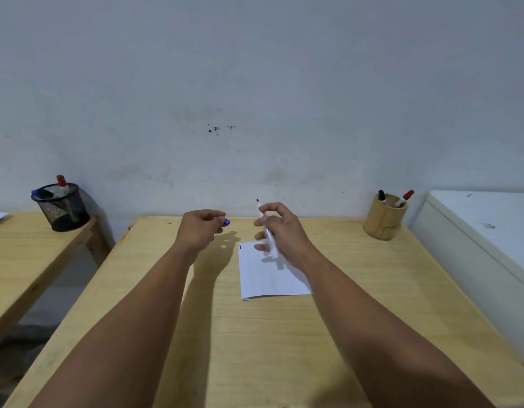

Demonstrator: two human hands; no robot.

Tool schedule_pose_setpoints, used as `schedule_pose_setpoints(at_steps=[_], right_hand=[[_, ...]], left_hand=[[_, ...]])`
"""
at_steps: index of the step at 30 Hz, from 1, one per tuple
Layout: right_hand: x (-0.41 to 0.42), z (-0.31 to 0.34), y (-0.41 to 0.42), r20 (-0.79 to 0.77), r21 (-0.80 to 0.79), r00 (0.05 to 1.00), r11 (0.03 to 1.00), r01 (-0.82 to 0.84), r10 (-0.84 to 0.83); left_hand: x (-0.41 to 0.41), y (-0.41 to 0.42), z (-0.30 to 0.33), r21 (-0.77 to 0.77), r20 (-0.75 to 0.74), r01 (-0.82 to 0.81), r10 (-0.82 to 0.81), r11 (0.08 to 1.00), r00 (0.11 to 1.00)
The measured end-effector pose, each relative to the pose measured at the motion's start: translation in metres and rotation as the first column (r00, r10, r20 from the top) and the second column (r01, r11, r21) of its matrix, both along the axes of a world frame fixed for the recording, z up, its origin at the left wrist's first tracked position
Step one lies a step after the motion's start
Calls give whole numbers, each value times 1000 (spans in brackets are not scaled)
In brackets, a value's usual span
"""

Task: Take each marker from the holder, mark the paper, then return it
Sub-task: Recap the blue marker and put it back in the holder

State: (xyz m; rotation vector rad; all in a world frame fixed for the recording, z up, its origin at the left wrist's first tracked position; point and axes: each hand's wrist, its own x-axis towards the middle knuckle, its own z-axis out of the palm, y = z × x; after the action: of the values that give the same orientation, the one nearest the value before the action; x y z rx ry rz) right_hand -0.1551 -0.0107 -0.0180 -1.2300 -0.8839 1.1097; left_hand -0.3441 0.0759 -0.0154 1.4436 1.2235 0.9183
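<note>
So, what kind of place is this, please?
Probably a plain study or work room: bare wooden tables against a marked white wall, a sheet of paper, and two pen holders, a wooden one and a black mesh one.

Open tabletop on most sides, with clutter only at the far right corner and mid-table

The wooden table (357, 334) lies bare across its near half and along its left part; the paper (269, 278) lies flat at mid-table, no barrier to a pass above it; the left hand (200, 229) and right hand (277, 228), raised over the far middle with a gap between them, fill that stretch; the bamboo holder (384, 220) stands at the far right corner, two markers jutting from its mouth; a white cabinet (484, 231) walls the right edge; the wall (254, 83) closes the far side; the black mesh cup (62, 207) sits on a separate bench across a gap to the left.
</note>
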Motion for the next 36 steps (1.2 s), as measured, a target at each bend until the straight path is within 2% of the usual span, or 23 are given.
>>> schedule_pose_setpoints(at_steps=[3,6,13,17,22,25,29,32,34,36], right_hand=[[-6,-7,-2,281,-28,959,999,-27,33],[-7,-10,-3,385,-25,922,999,-33,40],[-2,-8,-8,401,-20,916,1000,-19,26],[2,-10,-11,387,-22,922,1000,-12,19],[4,-10,-11,407,-29,913,1000,0,12],[6,-9,-12,411,-10,912,1000,12,-7],[18,-2,-18,371,35,923,995,92,-99],[39,6,-25,281,69,944,985,158,-171],[66,20,-26,311,110,920,970,216,-240],[101,41,-26,406,168,844,936,308,-350]], left_hand=[[6,-5,14,-41,95,-15,19,999,995],[13,-11,23,-36,112,-15,19,999,994],[25,-20,31,-18,97,13,-11,1000,995],[27,-20,33,30,38,22,-23,999,999],[35,-23,30,100,-114,116,-105,988,988],[43,-26,28,131,-145,110,-90,985,985],[66,-30,36,145,-107,128,-113,981,988],[95,-28,61,168,-149,264,-241,950,959],[125,-28,83,199,-185,356,-322,913,929],[160,-30,95,218,-155,381,-353,899,923]])
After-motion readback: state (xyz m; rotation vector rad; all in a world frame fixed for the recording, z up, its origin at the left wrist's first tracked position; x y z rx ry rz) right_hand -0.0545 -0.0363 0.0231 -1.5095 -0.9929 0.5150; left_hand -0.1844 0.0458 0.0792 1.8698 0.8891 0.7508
